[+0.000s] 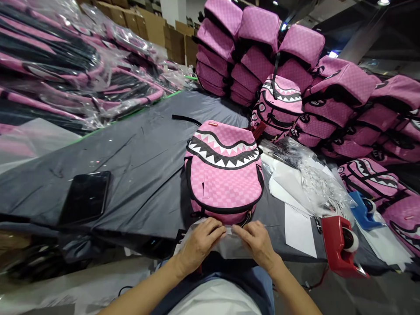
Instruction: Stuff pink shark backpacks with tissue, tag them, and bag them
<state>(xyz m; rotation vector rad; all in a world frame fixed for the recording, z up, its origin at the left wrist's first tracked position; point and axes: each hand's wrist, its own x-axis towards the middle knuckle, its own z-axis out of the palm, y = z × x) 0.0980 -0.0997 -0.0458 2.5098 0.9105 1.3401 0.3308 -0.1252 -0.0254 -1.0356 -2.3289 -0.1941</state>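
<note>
I see the left hand (204,239) and right hand (257,241) pinching translucent plastic (231,248), pink backpack (226,183) just beyond, twelve o'clock.

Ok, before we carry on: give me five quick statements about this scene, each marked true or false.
1. The left hand and right hand are both on translucent plastic. True.
2. The pink backpack just beyond the hands has a plain front. False: a toothed mouth print runs across it.
3. A black phone lies to the right of that backpack. False: the phone lies to its left.
4. More pink backpacks are stacked farther back. True.
5. The red tape dispenser is farther from the right hand than the blue one. False: the red one is nearer.
</note>
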